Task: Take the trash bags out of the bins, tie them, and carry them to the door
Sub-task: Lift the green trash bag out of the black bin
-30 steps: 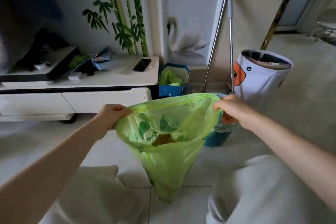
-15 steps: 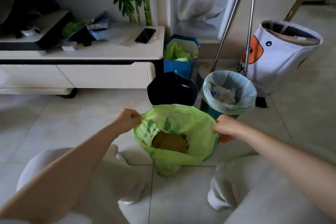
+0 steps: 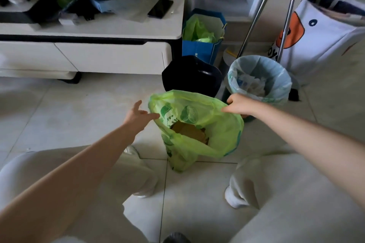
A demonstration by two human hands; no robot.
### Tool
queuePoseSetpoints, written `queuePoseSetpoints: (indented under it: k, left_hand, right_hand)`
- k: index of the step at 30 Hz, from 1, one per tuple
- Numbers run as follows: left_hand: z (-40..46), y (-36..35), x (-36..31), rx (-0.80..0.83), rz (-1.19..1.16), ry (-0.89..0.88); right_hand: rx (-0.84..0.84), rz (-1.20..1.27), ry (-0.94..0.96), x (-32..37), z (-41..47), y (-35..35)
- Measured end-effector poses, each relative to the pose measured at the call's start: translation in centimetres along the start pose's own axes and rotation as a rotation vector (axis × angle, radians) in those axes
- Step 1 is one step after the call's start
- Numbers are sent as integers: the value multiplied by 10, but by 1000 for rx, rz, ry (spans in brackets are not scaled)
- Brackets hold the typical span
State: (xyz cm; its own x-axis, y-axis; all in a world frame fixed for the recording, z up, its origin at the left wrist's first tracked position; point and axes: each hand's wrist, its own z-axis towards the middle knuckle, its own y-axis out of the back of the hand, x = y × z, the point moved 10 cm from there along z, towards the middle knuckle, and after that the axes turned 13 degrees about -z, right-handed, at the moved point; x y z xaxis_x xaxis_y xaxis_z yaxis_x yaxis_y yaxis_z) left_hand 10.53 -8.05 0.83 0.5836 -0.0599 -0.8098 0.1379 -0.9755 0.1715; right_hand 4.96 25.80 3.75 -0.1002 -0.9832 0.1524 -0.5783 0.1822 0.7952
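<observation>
left hand [image 3: 138,117]: fingers spread, at the rim, gripping nothing | green trash bag [image 3: 197,134]: on the floor, mouth open | right hand [image 3: 240,104]: pinches the rim alone | risk: one-sided hold, bag may sag and spill | lined bin [image 3: 259,79]: not emptied yet

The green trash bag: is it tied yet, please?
Not tied: the green trash bag gapes open, brown trash showing; only the right hand grips its rim.

Left hand [image 3: 138,117]: released the rim, fingers now spread just beside it.
Green trash bag [image 3: 197,128]: lowered onto the floor, near rim slumped.
</observation>
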Motion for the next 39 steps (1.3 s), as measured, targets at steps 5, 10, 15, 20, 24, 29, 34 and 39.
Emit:
queuePoseSetpoints:
  k: [5, 10, 15, 20, 24, 29, 34, 39]
  left_hand:
    - [-37, -29, 49, 143, -56, 354]
    - [-49, -67, 67, 283, -114, 487]
    - [-41, -60, 49, 204, -63, 353]
    - [-23, -12, 9, 28, 23, 222]
    - [-16, 20, -20, -28, 34, 152]
    - [-1, 66, -55, -182, 49, 56]
    - [11, 86, -69, -303, 78, 12]
    - [13, 98, -88, -448, 76, -207]
  right_hand:
    - [2, -82, 90, 21, 14, -18]
    - [-155, 3, 189, 46, 18, -5]
    - [-237, 147, 240, 51, 11, 23]
    - [-355, 185, 122, 25, 3, 55]
    - [-392, 218, 23, -9, -7, 72]
    - [-431, 230, -72, -48, -15, 90]
    - [-349, 205, -106, -60, -14, 75]
    - [-398, 290, -84, -56, -7, 73]
